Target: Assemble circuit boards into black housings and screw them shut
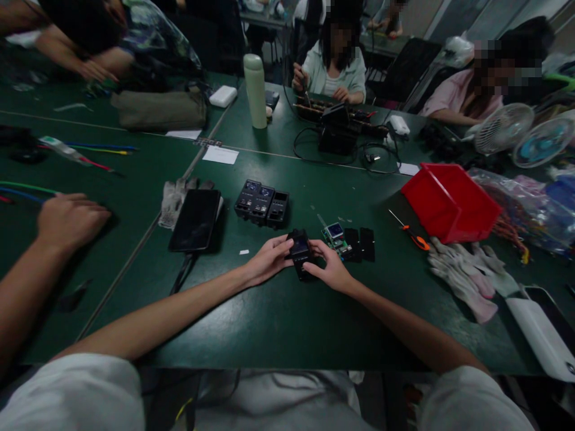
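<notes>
Both my hands hold a small black electronic module [300, 254] with a little screen, just above the green table. My left hand [271, 257] grips its left side, thumb on top. Around its right side close the fingers of my right hand [331, 267], the thumb on its lower face. Right of the module lie a green circuit board [336, 237] with a small display and two flat black plates [360, 244]. Behind my hands stand several similar black modules [262, 205], side by side. What is under the held module is hidden.
A phone-like black device [196, 219] rests on grey gloves at left. On the right are an orange screwdriver [420, 242], a red bin [449, 203], more gloves [467, 278] and a white power bank [539, 335]. A co-worker's hand [72, 221] lies at left; a bottle [256, 93] stands behind.
</notes>
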### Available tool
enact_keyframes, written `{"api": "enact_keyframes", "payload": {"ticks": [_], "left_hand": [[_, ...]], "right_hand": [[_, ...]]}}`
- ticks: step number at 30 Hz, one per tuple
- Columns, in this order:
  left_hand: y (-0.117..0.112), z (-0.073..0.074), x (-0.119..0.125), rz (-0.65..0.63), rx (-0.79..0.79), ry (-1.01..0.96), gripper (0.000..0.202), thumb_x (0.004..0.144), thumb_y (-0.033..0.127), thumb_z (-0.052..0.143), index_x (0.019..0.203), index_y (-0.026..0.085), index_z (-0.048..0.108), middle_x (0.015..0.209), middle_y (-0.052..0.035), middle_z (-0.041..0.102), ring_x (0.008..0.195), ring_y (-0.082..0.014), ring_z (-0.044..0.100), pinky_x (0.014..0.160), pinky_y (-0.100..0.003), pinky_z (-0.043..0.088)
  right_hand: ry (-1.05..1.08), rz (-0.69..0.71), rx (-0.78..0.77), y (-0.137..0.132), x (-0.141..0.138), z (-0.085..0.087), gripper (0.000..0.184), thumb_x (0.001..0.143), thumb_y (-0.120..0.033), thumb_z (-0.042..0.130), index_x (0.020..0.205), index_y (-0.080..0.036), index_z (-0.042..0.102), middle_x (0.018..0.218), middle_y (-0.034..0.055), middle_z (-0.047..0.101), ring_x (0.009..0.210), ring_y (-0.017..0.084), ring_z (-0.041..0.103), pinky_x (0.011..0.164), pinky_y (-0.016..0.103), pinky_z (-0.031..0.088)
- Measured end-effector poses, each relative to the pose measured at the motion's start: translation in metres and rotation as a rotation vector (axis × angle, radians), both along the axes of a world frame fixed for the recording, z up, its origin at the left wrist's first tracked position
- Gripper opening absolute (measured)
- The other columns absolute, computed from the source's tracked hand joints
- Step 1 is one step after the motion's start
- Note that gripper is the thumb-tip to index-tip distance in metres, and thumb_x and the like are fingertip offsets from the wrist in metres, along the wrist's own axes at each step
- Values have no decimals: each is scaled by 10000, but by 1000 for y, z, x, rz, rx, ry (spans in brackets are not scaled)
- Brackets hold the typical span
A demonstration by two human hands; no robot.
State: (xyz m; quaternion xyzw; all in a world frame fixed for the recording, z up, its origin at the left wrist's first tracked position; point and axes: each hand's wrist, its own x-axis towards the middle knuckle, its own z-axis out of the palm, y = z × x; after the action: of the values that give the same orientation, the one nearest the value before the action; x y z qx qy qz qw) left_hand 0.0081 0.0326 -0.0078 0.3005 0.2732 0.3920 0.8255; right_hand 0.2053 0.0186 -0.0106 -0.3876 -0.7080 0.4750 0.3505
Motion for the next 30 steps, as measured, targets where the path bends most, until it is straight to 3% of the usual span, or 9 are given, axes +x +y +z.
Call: {"api": "enact_keyframes", "payload": {"ticks": [19, 24, 30], "left_hand": [[-1, 1, -2, 15, 10, -10, 324, 778, 264, 698, 1078, 177, 612, 1025, -53, 667, 923, -146, 632, 874, -301, 483], [-3, 3, 2, 9, 79, 39, 413, 708, 197, 757, 1096, 171, 618, 1015, -48, 677, 915, -136, 631, 853, -256, 468], [-4, 0, 4, -2, 150, 71, 497, 676, 148, 774, 1144, 166, 609, 1072, -57, 681, 971, -136, 625, 925, -255, 434]], "right_hand": [[67, -31, -27, -1, 0, 0, 485, 772, -297, 711, 1196, -210, 491, 1114, 74, 606, 1041, 211, 589, 875, 350, 466], [109, -37, -56, -2, 1, 0, 465, 772, -313, 711, 1169, -212, 490, 1107, 72, 600, 1033, 212, 591, 896, 357, 466], [155, -38, -82, -2, 1, 1, 443, 772, -331, 709, 1135, -218, 483, 1081, 64, 592, 1015, 208, 593, 900, 356, 468]]}}
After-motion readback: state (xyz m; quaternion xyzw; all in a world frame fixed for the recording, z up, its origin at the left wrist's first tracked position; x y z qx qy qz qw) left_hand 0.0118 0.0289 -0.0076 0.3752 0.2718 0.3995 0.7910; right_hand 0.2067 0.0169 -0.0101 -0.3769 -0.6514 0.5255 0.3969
